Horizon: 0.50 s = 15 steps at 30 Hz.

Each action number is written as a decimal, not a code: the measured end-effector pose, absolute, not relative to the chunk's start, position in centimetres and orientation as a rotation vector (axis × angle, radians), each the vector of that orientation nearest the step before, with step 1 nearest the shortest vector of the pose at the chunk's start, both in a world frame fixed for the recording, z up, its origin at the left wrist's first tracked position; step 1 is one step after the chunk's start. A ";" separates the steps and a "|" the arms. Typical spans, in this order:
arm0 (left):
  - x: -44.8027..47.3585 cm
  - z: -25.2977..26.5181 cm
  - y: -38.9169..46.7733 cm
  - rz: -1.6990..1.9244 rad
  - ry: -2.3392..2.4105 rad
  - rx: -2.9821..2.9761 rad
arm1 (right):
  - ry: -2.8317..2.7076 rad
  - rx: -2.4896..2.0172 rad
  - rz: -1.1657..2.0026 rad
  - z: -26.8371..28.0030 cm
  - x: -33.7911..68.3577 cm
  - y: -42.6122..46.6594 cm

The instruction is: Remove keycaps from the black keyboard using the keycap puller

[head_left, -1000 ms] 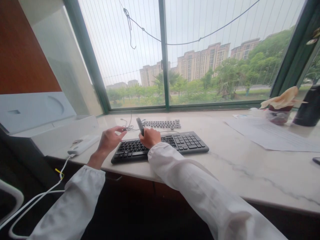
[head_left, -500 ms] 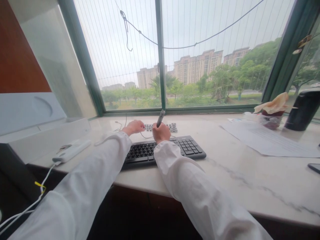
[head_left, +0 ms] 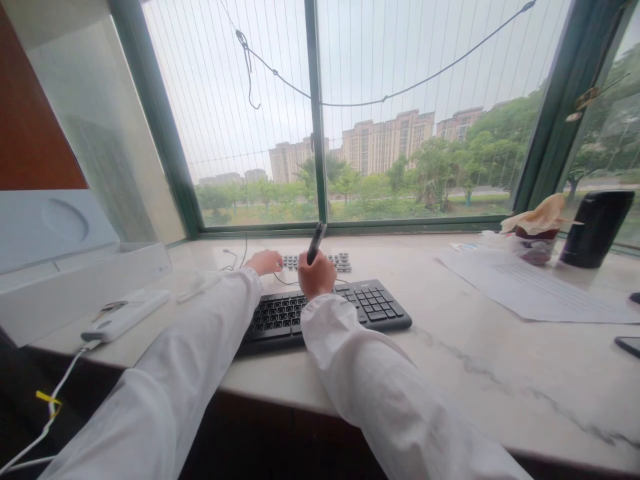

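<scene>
A black keyboard [head_left: 380,301] lies near the counter's front edge, its left part showing bare key sockets and its number pad still capped. Behind it, several loose keycaps [head_left: 343,262] stand in rows. My right hand [head_left: 317,275] is closed around a dark pen-shaped tool [head_left: 316,243], held over the middle of the keyboard with the upper end pointing up; its lower tip is hidden. At the left end of the keycap rows is my left hand [head_left: 265,263], fingers drawn together. Whatever its fingertips hold is too small to make out.
Printed paper sheets [head_left: 520,287], a cup [head_left: 536,244] with a cloth-like wrap on top and a black tumbler [head_left: 597,228] stand at right. A phone edge [head_left: 628,345] shows far right. On the left are a white power strip [head_left: 125,317] and an open white box [head_left: 85,283].
The whole view has shifted slightly, so things sit a little lower and further left. Both hands stay in nearly the same places over the counter, the right still gripping the pen-shaped tool.
</scene>
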<state>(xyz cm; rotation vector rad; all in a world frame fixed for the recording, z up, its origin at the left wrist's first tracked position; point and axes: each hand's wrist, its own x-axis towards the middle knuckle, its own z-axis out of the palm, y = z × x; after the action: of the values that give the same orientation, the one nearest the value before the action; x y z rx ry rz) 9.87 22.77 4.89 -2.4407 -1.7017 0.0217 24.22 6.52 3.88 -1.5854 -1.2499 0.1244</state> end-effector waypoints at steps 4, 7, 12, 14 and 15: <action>9.7 4.9 22.7 0.038 -1.679 -2.424 | -1.257 -1.608 0.095 3.8 24.1 6.6; 9.8 4.9 22.6 0.049 -1.662 -2.415 | -1.275 -1.616 0.071 3.7 24.1 6.7; 9.7 4.7 22.9 0.036 -1.670 -2.356 | -1.309 -1.629 0.050 3.6 24.0 6.7; 9.7 4.7 23.0 0.038 -1.681 -2.339 | -1.312 -1.643 0.040 3.7 24.0 6.7; 9.7 4.7 23.1 0.043 -1.685 -2.335 | -1.316 -1.649 0.039 3.7 24.0 6.6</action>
<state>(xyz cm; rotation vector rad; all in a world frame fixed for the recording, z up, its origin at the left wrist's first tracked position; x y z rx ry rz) 9.71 23.07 4.74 -2.3348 -1.6850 0.0430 23.98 6.65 3.68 -1.6486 -1.3156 0.0393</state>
